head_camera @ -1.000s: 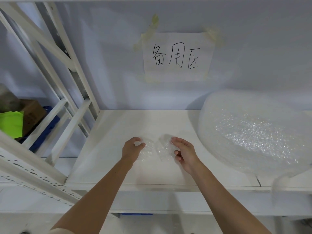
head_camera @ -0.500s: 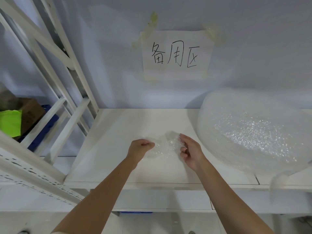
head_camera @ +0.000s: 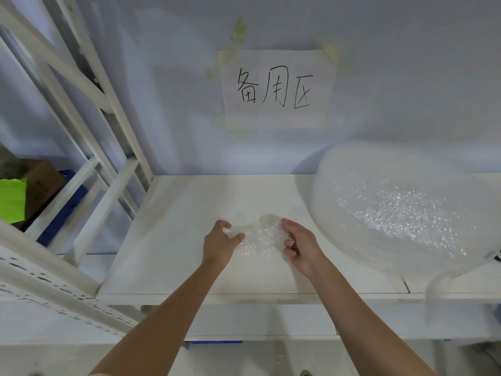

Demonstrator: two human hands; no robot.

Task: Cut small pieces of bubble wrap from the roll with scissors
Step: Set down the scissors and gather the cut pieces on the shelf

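A small clear piece of bubble wrap (head_camera: pixel 259 238) lies spread on the white shelf (head_camera: pixel 189 213), between my two hands. My left hand (head_camera: pixel 221 242) pinches its left edge with thumb and fingers. My right hand (head_camera: pixel 299 244) grips its right edge, fingers curled. A big roll of bubble wrap (head_camera: pixel 401 210) rests on the shelf to the right, close to my right hand. No scissors are in view.
A paper sign (head_camera: pixel 276 88) with handwritten characters is taped to the wall behind the shelf. White rack struts (head_camera: pixel 89 147) rise at the left. Beyond them sit a brown box (head_camera: pixel 40 183) and a green item (head_camera: pixel 10 199).
The small piece was bunched between my hands; now it lies flatter and stretched wider on the shelf. Both hands have shifted slightly to the right.
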